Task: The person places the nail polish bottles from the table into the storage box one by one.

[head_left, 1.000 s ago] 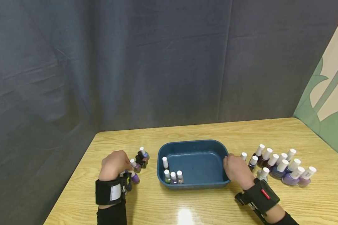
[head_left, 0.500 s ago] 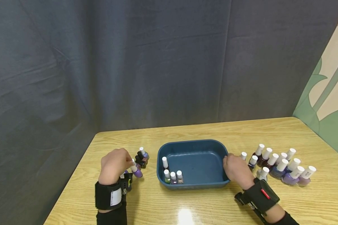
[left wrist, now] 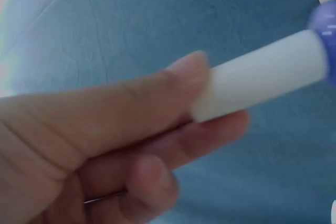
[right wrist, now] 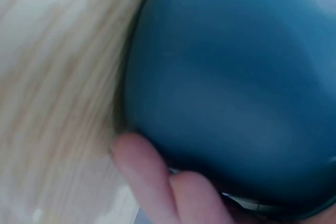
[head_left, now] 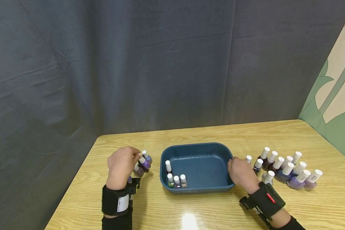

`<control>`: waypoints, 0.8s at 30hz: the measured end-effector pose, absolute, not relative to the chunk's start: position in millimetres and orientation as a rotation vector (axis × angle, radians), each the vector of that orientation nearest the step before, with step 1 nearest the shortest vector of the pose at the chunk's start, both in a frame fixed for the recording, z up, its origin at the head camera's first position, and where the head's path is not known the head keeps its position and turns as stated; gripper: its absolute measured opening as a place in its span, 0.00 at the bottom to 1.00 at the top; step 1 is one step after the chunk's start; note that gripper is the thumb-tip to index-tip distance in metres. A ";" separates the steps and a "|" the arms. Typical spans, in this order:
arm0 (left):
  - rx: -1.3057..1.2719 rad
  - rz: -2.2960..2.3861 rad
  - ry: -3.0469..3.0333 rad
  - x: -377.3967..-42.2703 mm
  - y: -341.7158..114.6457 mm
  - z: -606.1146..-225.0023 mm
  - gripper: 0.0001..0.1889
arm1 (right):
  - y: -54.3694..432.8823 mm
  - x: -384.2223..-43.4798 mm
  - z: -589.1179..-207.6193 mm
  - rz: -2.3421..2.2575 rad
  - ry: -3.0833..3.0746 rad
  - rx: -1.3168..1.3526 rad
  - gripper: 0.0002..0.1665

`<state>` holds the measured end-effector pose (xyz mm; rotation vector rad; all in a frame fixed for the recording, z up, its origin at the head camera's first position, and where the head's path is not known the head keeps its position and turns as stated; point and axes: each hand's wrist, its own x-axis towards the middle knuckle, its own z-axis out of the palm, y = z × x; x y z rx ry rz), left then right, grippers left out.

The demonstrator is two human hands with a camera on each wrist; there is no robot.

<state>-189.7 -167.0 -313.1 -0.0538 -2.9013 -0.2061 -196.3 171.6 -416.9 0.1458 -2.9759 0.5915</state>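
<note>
My left hand (head_left: 122, 166) pinches the white cap of a purple nail polish bottle (head_left: 145, 163) between thumb and fingers. In the left wrist view the white cap (left wrist: 262, 74) sticks out past the fingertips, and the purple glass shows only at the right edge. That bottle is tilted and overlaps other nail polish bottles at the left of the table. My right hand (head_left: 242, 174) grips the right end of a dark blue plastic tub (head_left: 207, 167); in the right wrist view two fingers (right wrist: 144, 174) lie against the tub's outside wall. Several small white-capped bottles (head_left: 177, 182) stand in the tub's left front corner.
On the right of the wooden table (head_left: 207, 207) stands a group of white-capped nail polish bottles (head_left: 284, 174), dark, blue and purple. Left of the tub, a bluish bottle (head_left: 148, 157) and a mauve bottle (head_left: 138, 171) stand close together. A grey cloth (head_left: 172, 64) hangs behind the table.
My left hand has lifted the purple bottle from the near side of the left group and moved it away from me and slightly right. The right hand and tub have stayed put.
</note>
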 end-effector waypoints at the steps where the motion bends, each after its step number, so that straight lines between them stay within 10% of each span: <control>1: -0.060 -0.208 -2.872 -190.3 -165.1 -313.9 0.05 | 171.7 -196.3 -417.0 0.593 -2.976 0.143 0.19; 24: -0.533 -0.436 -2.440 -201.1 -104.3 -342.3 0.11 | 171.5 -194.6 -417.1 0.602 -2.963 0.146 0.18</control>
